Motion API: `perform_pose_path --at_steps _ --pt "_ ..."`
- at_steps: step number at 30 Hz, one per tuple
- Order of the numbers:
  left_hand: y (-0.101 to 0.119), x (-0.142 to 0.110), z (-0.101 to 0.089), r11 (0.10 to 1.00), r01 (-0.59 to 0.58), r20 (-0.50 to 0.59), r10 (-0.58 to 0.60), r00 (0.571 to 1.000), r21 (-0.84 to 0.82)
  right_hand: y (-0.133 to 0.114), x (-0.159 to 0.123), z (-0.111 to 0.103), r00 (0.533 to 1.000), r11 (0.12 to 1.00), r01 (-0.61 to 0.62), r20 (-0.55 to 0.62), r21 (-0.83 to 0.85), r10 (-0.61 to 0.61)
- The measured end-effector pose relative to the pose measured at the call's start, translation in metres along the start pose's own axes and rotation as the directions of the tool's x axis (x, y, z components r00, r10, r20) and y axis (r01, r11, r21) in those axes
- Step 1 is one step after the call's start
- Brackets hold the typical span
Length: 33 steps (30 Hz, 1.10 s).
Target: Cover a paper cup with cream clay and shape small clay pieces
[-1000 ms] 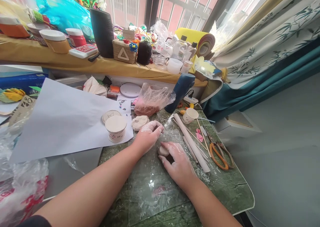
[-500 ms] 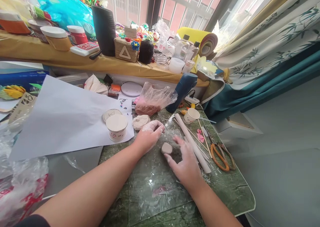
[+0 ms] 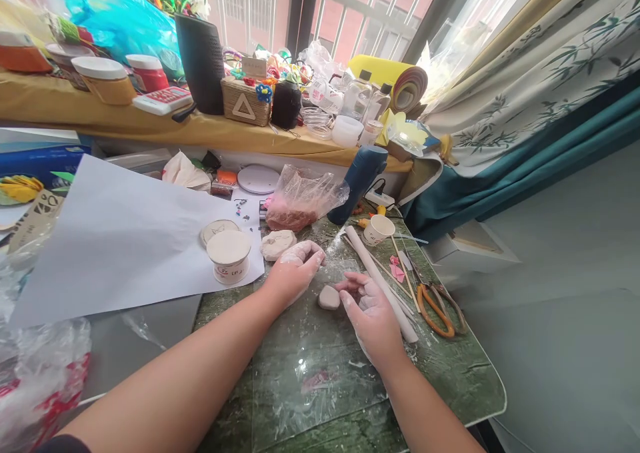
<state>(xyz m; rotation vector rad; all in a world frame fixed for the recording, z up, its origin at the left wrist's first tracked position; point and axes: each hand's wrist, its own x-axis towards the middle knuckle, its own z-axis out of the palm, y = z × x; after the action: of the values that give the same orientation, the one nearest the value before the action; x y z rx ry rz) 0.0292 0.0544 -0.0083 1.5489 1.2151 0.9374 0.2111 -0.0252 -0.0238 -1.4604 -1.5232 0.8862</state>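
Observation:
A small, smooth grey-white lump of clay [image 3: 329, 298] lies on the clear sheet [image 3: 295, 400] in front of me. Just to its right is my right hand [image 3: 370, 310], dusted with white powder, its thumb and fingers apart and the fingertips close to the lump. My left hand [image 3: 295, 270], also powdery, rests above and left of the lump with its fingers curled in; whatever they may hold is hidden. Behind that hand sits a larger, rough pale piece of clay [image 3: 279, 245]. A paper cup with a flat pale disc on top [image 3: 229, 256] stands to the left.
A pale rolling pin [image 3: 383, 283], thin sticks and orange-handled scissors [image 3: 435, 310] lie on the right. Behind are a paper cup [image 3: 379, 230], a dark blue bottle [image 3: 357, 185] and a plastic bag of reddish material [image 3: 300, 206]. White paper [image 3: 120, 240] covers the left.
My right hand has let go of the small clay lump and moved off to its right, then drawn nearer again with fingers loosely bent. The left hand has stayed in place.

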Motion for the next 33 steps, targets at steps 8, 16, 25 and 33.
perform_pose_path --at_steps 8,16,25,33 --pt "-0.001 0.001 0.000 1.000 -0.022 -0.014 0.021 1.000 -0.022 -0.003 -0.003 0.005 0.974 0.937 0.217 0.126 -0.273 -0.189" --pt "-0.002 0.000 0.001 1.000 -0.014 -0.001 0.014 1.000 -0.013 -0.007 -0.003 0.001 0.986 0.827 -0.159 0.048 0.539 0.159" --pt "-0.003 0.000 0.001 1.000 -0.021 0.003 0.021 1.000 -0.001 -0.024 -0.001 -0.009 0.958 0.709 -0.282 0.145 0.647 0.249" --pt "-0.001 0.000 -0.001 0.999 0.006 0.002 -0.006 1.000 0.034 -0.029 0.001 -0.019 0.965 0.965 0.258 -0.030 -0.052 -0.259"
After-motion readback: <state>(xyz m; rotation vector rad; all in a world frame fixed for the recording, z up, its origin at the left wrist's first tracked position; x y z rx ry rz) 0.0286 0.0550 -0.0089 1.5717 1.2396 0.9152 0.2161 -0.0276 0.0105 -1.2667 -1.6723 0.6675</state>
